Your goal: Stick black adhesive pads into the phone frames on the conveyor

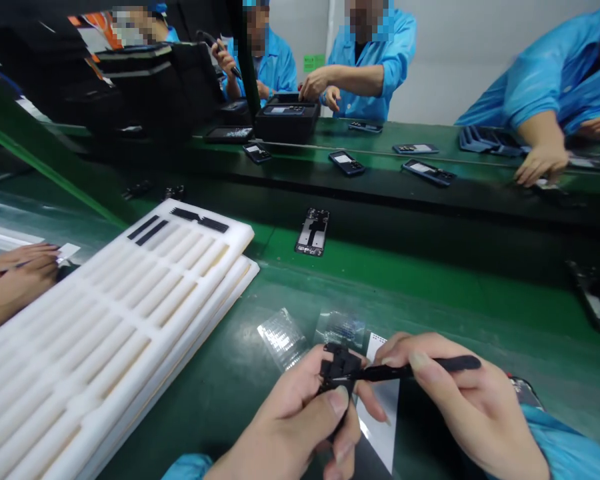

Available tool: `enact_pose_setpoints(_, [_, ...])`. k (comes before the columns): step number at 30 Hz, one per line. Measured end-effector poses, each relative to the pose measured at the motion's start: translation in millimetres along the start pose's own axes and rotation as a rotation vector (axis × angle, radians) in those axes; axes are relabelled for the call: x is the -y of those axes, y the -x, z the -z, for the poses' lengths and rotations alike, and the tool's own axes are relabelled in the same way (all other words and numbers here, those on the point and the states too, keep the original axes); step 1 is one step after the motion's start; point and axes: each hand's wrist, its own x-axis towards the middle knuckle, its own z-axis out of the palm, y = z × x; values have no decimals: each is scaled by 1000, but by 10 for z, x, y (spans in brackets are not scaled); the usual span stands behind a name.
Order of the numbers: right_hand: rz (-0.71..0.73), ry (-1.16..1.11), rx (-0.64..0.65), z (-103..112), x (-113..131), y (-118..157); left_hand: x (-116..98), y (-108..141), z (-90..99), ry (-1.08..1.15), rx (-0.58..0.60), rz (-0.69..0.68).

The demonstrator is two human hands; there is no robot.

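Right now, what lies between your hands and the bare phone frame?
Head view: a clear plastic packet, a second packet and a white sheet's end lie between your left hand, right hand and the bare phone frame.

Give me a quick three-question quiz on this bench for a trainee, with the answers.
1. Which hand holds the slim black tool whose tip touches the small black part: left or right?
2. True or false: the white foam tray lies to the person's right of their hands.
3. What colour are the person's own sleeves?

Key: 1. The right hand. 2. False, it lies to their left. 3. Blue.
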Motion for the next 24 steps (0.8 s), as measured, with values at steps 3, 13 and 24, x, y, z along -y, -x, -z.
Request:
enact_pose_setpoints(3, [46,16,-16,16,32,34,27,4,-16,17,-9,-28])
enact_pose_setpoints(13, [94,37,-1,44,73,125,-11,46,-18,-2,13,13])
enact_pose_setpoints(24, [132,-55,71,85,-16,189,123,26,-34,-12,28,-81])
